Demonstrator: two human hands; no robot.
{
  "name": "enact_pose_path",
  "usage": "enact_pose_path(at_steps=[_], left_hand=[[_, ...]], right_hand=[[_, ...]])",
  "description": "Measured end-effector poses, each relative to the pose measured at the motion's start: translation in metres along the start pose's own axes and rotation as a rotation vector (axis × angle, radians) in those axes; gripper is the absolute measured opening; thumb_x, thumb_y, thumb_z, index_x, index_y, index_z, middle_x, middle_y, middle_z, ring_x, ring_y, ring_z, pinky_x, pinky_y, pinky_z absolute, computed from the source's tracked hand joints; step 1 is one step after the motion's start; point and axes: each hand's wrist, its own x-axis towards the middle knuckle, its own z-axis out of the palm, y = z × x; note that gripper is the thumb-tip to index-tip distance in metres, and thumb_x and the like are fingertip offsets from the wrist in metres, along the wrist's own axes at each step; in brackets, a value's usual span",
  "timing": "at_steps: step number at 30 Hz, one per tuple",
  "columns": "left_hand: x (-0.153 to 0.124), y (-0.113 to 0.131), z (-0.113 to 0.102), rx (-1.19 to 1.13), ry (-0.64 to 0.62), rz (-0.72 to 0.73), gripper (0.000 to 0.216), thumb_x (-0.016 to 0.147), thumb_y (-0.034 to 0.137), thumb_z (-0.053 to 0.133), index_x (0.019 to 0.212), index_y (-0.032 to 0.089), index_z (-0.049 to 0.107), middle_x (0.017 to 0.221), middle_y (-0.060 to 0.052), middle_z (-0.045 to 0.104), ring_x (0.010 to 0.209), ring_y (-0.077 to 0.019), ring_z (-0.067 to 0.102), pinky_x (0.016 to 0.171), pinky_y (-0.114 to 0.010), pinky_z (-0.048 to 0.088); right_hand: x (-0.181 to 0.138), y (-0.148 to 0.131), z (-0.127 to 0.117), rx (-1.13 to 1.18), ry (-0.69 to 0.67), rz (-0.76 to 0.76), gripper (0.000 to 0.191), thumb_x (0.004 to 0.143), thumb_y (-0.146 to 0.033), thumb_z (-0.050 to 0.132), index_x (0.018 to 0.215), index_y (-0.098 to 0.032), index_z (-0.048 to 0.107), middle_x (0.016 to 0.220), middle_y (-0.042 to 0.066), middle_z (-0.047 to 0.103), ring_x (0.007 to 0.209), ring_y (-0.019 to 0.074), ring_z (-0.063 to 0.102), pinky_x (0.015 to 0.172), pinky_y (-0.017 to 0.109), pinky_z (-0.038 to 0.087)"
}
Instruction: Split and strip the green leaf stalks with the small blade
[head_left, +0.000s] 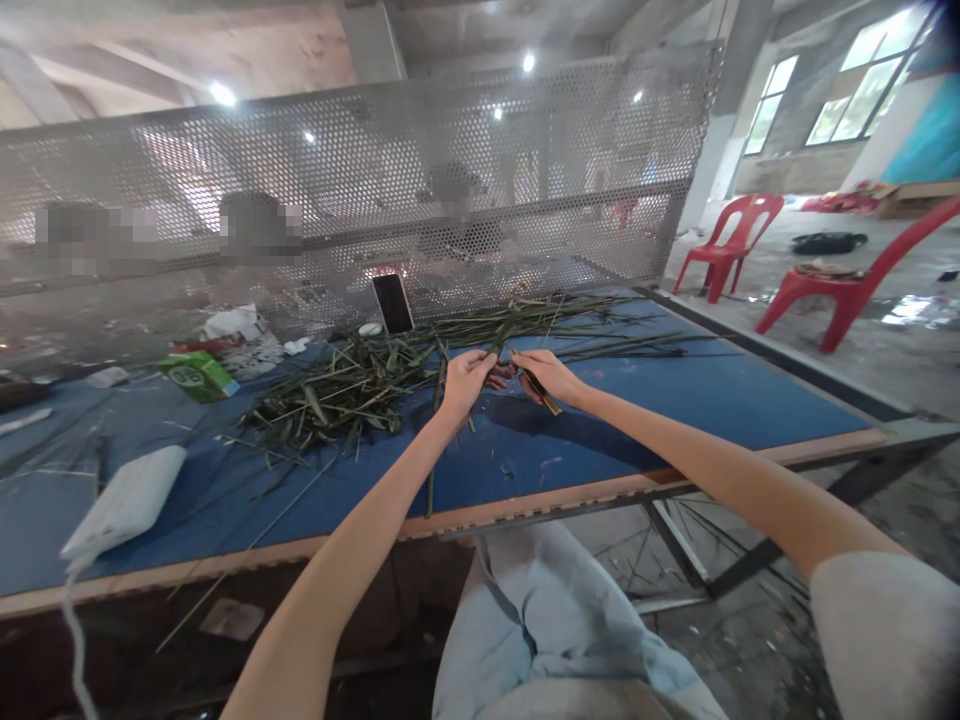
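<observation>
My left hand (469,380) is closed around green leaf strips (507,330) that stick up past its fingertips. Close beside it, my right hand (551,378) is closed on a slim dark tool with a brass-coloured end (552,404); its working end is hidden by the fingers, so its kind is unclear. Both hands are just above the blue tabletop (600,440), their fingertips almost meeting. To the left lies a tangled heap of cut leaf pieces (337,390). Behind the hands, long green leaf blades (540,312) are spread across the table.
A phone (393,303) stands propped against a perforated metal screen (540,180), with blurred people beyond it. At left are a green box (198,376), crumpled white plastic (238,328) and a white power bank (127,500) with a cable. Red chairs (731,240) stand right of the table.
</observation>
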Motion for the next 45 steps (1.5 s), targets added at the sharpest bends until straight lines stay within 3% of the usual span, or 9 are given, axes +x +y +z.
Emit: enact_pose_path(at_steps=[20,31,38,41,45], left_hand=[[0.002,-0.012,-0.004,0.131,-0.141,0.199,0.024,0.082,0.034,0.059,0.075,0.013,0.07,0.056,-0.002,0.066,0.045,-0.0137,0.06,0.048,-0.024,0.05],[0.001,-0.018,-0.004,0.221,-0.136,0.289,0.027,0.085,0.034,0.055,0.071,0.015,0.069,0.056,-0.003,0.065,0.046,-0.0126,0.059,0.048,-0.022,0.049],[0.002,-0.018,-0.001,0.171,-0.128,0.245,0.026,0.084,0.032,0.056,0.067,0.015,0.064,0.059,-0.003,0.067,0.046,-0.0127,0.059,0.048,-0.023,0.05],[0.003,-0.014,-0.001,0.071,-0.17,0.163,0.02,0.081,0.028,0.057,0.07,0.015,0.065,0.065,-0.004,0.07,0.053,-0.0144,0.064,0.057,-0.026,0.054],[0.005,-0.01,0.0,-0.039,-0.256,0.018,0.016,0.075,0.024,0.064,0.087,0.014,0.069,0.084,-0.006,0.074,0.068,-0.0176,0.07,0.071,-0.031,0.057]], right_hand=[[0.001,-0.001,-0.004,-0.058,-0.001,0.06,0.03,0.091,-0.031,0.039,0.065,-0.02,0.048,0.03,-0.007,0.038,0.026,0.0102,0.032,0.034,0.024,0.027],[0.002,0.006,-0.003,-0.055,-0.086,0.042,0.034,0.094,-0.029,0.034,0.063,-0.019,0.047,0.029,-0.006,0.038,0.027,0.0099,0.031,0.035,0.023,0.028],[0.001,0.006,0.001,-0.113,-0.107,0.021,0.039,0.095,-0.028,0.033,0.06,-0.018,0.048,0.029,-0.005,0.039,0.027,0.0092,0.031,0.036,0.022,0.028],[0.001,0.003,0.0,-0.112,-0.057,0.029,0.04,0.094,-0.026,0.034,0.056,-0.019,0.045,0.029,-0.005,0.039,0.028,0.009,0.032,0.037,0.022,0.027],[0.002,-0.002,-0.002,-0.119,0.013,0.033,0.042,0.094,-0.024,0.033,0.053,-0.019,0.042,0.029,-0.005,0.038,0.029,0.0086,0.033,0.039,0.023,0.028]])
